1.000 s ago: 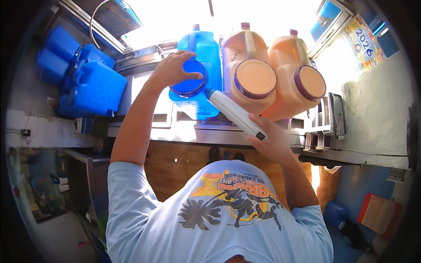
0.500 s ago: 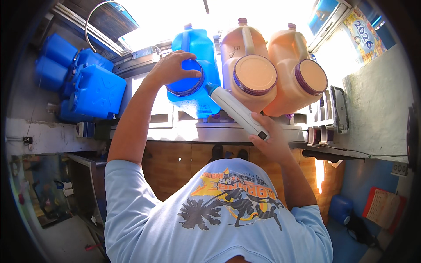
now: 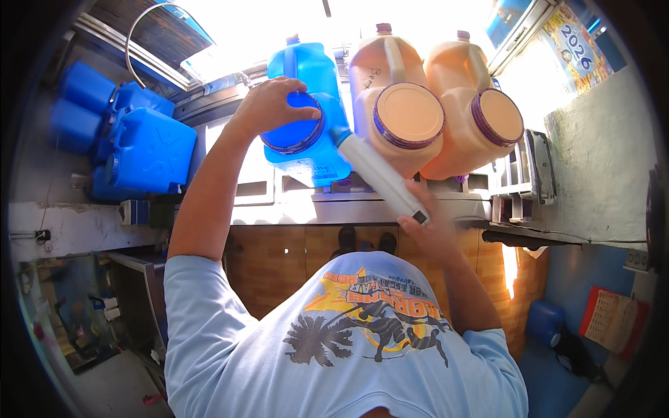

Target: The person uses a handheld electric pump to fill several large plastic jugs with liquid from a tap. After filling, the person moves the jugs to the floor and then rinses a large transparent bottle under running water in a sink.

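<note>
Blue jug (image 3: pixel 326 76): translucent plastic, with an upright handle (image 3: pixel 290 64), a small spout cap (image 3: pixel 293 39) and a wide round lid (image 3: pixel 287 136) edged in dark purple; it sits on the bench (image 3: pixel 397 210), leftmost in a row of three.
Peach jugs (image 3: pixel 371 66): two, just to its right, with similar purple-edged lids.
Left hand (image 3: pixel 273 104): over the blue jug's lid, thumb and fingers spread; whether its grip clasps the rim, I cannot tell.
Right hand (image 3: pixel 426 216): grip closed around a white tool (image 3: pixel 376 171), teal end toward the blue jug.
Blur and glare: tool tip and right hand smeared, contact with the jug unclear; lid partly covered; front print washed out.
</note>
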Action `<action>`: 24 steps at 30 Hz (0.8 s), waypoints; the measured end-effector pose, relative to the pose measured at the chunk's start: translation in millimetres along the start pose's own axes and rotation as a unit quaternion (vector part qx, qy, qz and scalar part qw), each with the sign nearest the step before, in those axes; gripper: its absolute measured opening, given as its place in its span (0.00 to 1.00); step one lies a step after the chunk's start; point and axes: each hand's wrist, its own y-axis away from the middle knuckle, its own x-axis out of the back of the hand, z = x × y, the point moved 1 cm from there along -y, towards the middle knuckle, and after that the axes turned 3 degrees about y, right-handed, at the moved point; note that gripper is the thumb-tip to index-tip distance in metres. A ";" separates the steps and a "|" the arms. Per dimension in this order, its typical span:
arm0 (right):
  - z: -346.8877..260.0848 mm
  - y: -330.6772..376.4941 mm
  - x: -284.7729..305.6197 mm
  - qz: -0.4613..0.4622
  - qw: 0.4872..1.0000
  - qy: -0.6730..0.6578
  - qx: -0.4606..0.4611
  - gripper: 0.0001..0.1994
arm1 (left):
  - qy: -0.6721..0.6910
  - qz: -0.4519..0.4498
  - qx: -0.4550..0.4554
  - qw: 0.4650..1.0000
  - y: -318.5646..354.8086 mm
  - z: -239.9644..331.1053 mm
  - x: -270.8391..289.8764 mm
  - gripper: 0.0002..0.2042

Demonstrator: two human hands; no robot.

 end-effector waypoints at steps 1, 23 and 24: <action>-2.1 -0.5 -0.2 0.004 1.000 -0.002 0.005 0.31 | -0.003 -0.002 0.007 1.000 -1.0 -1.0 -0.6 0.34; -17.3 9.3 -16.8 -0.021 0.999 -0.029 -0.004 0.31 | -0.080 -0.020 0.086 0.993 -9.3 0.5 5.1 0.37; -21.7 7.7 -15.3 -0.047 0.998 -0.017 0.023 0.31 | -0.055 0.021 0.031 0.998 -8.3 -1.6 4.0 0.36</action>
